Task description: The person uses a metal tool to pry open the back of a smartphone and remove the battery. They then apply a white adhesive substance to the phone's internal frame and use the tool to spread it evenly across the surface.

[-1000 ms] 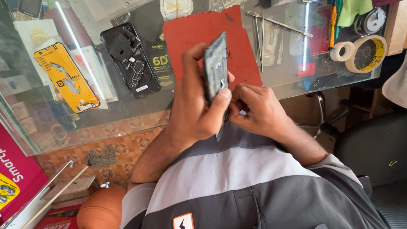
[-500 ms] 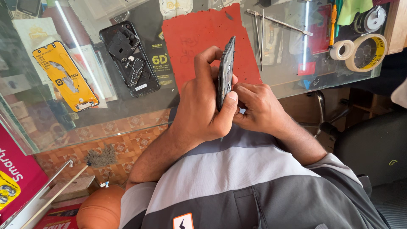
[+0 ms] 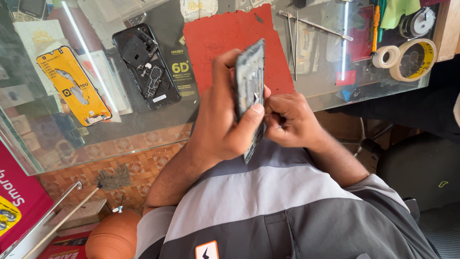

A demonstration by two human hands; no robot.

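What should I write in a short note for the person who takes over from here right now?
Left hand: grips the dark phone frame on edge, above the lap.
Right hand: fingertips pinch at the frame's inner side; what they hold is hidden.
On the glass counter: opened phone body, yellow screen panel, red mat, tweezers, tape rolls.
Done: phone opened, frame lifted out.
Left: the work on the frame seems unfinished.
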